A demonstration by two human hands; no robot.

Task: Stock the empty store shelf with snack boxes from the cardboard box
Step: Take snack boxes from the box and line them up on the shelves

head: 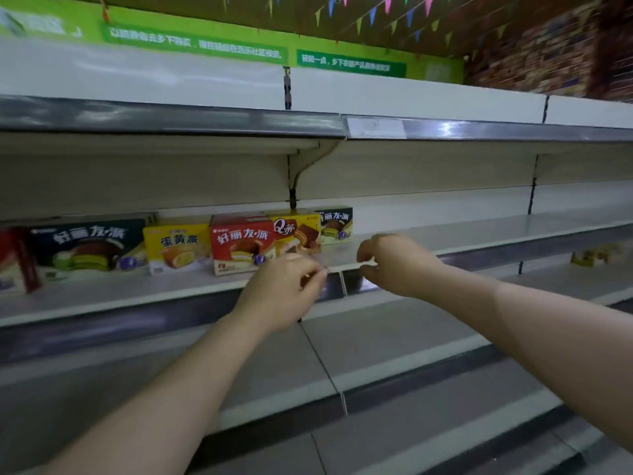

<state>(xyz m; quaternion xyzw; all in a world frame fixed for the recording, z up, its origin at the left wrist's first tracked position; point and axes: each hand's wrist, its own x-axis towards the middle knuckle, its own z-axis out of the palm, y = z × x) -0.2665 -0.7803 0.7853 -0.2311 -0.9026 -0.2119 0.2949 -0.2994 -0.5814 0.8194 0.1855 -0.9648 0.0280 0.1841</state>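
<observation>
A: Where do the snack boxes stand?

B: In a row on the shelf point(479, 234), all measured from the red box point(241, 243) near its middle. Just left of the red box is a yellow box point(176, 245), touching or nearly so. Left of that is a dark box point(89, 246), and at the far left edge another red one point(15, 258), tilted and blurred.

A: And to the right of the red box?

B: A yellow and brown box point(298, 233) sits right against it, set a little further back. Behind and right of that one is a second dark box point(335, 224), close to the back wall.

A: The hands?

B: The left hand point(284, 289) is just below and right of the red box, in front of the shelf's edge strip point(337, 282), covering the red box's lower right corner. Its fingers are curled, the tips drawn together. The right hand point(394, 262) is further right of the red box, over the shelf's front edge, fingers curled, thumb and forefinger pinched together. I cannot tell whether either hand holds anything; the tips are blurred.

A: What else is around?

B: A bare shelf point(445, 128) above the red box, a green sign point(191, 46) and coloured flags point(387, 8) higher still, and lower shelves point(376, 354) beneath. Far right of the red box, one level down, there is something yellow point(591, 257), too blurred to name.
</observation>
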